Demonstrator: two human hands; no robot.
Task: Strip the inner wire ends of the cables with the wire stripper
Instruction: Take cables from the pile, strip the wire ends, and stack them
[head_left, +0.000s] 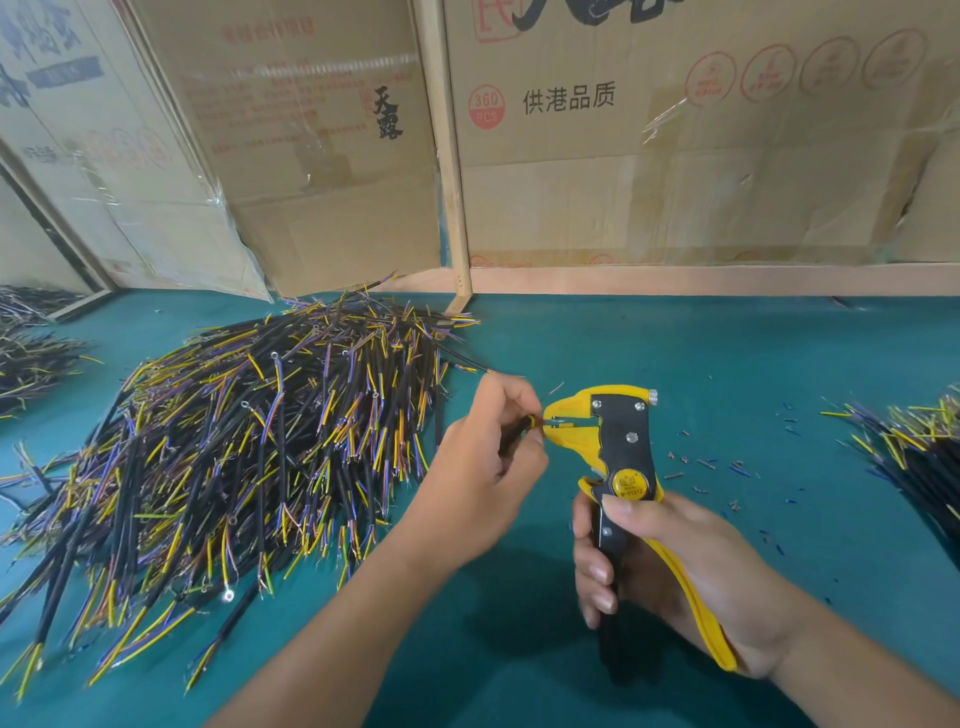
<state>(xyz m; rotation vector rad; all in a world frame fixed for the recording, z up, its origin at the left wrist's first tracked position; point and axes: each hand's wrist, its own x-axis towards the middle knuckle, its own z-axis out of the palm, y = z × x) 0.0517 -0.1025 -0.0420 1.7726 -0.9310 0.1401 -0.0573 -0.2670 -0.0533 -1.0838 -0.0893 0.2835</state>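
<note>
Now the left hand (483, 457) feeds a cable (519, 427) into the right hand's (675, 577) wire stripper (621, 441).

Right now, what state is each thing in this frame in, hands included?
Yellow-and-black wire stripper: held upright, handles apart, wire end in its jaws.
Black-sheathed cable: pinched, yellow inner wire fed into the stripper.
Left hand: pinches the cable.
Right hand: grips the stripper handles.
Large pile of black cables: loose on the green table.
Insulation scraps: scattered.
</note>
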